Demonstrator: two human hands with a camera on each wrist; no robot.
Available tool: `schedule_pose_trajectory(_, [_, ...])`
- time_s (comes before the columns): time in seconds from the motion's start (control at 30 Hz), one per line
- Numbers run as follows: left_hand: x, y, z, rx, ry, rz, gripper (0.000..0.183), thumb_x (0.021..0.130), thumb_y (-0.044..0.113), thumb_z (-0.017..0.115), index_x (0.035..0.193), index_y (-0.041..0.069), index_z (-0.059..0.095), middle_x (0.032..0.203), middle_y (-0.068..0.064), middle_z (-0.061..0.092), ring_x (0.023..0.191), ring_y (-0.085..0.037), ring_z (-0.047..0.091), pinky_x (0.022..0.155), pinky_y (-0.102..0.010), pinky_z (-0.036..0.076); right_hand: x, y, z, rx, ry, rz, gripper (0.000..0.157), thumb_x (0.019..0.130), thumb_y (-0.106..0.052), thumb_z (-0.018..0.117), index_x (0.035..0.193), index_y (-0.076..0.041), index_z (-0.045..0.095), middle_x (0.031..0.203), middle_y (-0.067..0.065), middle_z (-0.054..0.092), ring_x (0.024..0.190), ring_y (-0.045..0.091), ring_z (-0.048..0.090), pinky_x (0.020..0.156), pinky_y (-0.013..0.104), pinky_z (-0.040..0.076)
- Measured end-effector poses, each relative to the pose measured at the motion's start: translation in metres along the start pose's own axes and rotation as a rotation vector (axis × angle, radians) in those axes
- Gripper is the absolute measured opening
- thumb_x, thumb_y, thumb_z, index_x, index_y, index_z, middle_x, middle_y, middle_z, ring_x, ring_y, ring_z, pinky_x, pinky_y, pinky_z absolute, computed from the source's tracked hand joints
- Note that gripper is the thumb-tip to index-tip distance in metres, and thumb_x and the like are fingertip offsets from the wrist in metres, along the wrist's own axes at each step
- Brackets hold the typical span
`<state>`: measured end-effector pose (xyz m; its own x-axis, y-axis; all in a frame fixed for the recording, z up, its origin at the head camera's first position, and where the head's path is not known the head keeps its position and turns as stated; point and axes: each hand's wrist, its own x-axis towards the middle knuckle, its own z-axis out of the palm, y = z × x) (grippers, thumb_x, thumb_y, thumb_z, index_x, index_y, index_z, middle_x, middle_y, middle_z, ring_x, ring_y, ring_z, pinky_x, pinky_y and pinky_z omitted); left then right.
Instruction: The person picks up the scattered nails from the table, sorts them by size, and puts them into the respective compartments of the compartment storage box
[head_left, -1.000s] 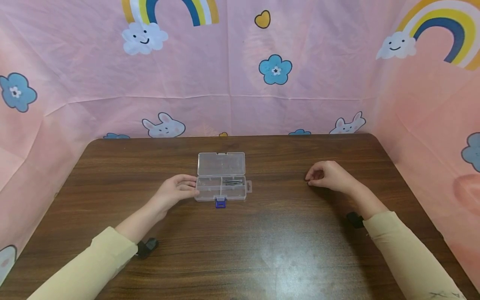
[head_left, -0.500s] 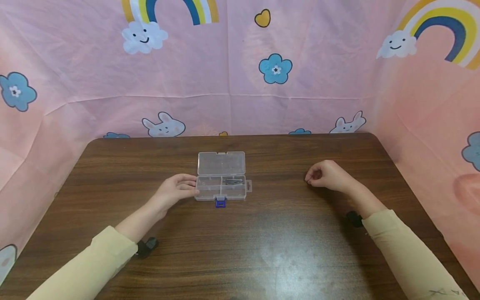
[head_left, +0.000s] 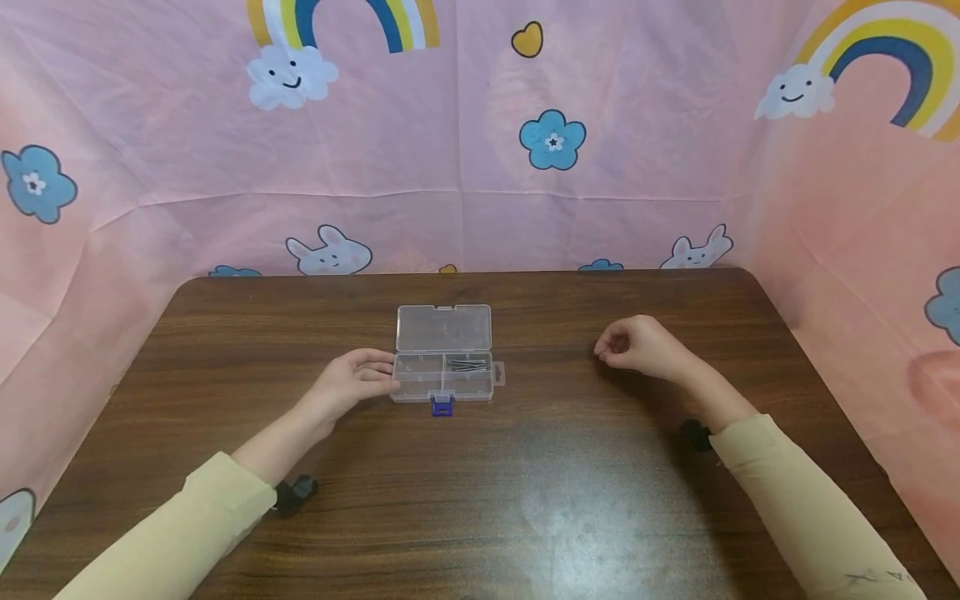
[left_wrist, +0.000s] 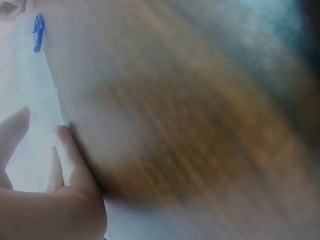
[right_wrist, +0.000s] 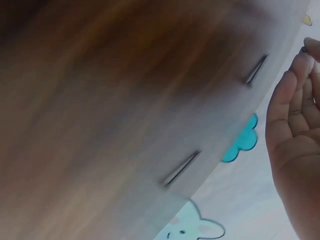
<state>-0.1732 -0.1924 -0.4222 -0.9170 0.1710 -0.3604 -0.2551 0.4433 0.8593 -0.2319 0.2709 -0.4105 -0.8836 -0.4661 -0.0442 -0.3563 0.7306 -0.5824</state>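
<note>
A clear plastic compartment box (head_left: 416, 389) lies open on the table, its lid (head_left: 444, 328) folded back. Several thin silver nails (head_left: 468, 365) lie in the back right compartment. My left hand (head_left: 347, 385) rests against the box's left end, fingers and thumb fairly straight at the wall. To the right of the box, my right hand (head_left: 637, 346) has thumb and fingers brought together just over the table. In the right wrist view, the dark tip of a nail (right_wrist: 303, 49) shows between its fingertips; the rest of it is hidden.
Two loose nails, a nearer one (right_wrist: 182, 169) and a farther one (right_wrist: 257, 70), appear on the table in the right wrist view. A blue latch (head_left: 442, 407) hangs at the box's front. Patterned pink cloth (head_left: 480, 150) walls the brown table (head_left: 480, 500).
My right hand has come up from the table and shifted a little left, toward the box, fingertips still pinched together. My left hand and the box have stayed in place.
</note>
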Motion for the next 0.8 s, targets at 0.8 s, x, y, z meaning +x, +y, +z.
schedule_pose_trajectory(0.8, [0.001, -0.001, 0.000, 0.008, 0.005, 0.008, 0.063, 0.099, 0.020, 0.075, 0.151, -0.002, 0.049, 0.148, -0.026, 0.060, 0.132, -0.036, 0.063, 0.117, -0.057, 0.045, 0.048, -0.067, 0.032, 0.087, -0.044, -0.176, 0.005, 0.093, -0.002, 0.075, 0.095, -0.004, 0.080, 0.094, 0.007, 0.080, 0.083, 0.014, 0.068, 0.077, 0.028, 0.059])
